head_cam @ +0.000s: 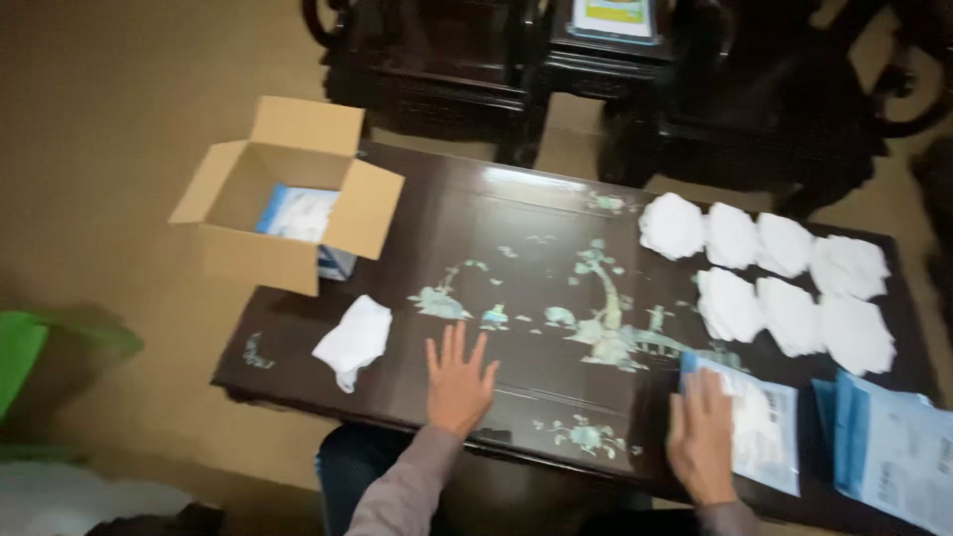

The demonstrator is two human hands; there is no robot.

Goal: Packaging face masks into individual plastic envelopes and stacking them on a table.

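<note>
The left hand [459,382] lies flat on the dark inlaid surface [536,248] near its front edge, fingers spread and holding nothing, as if bracing. The right hand [703,437] presses open-palmed on a blue-edged packet [769,432] at the front right, pinning it. White pads [784,273] lie in rows toward the right back corner; a cloth [354,340] and open box [283,203] sit at the left end.
</note>
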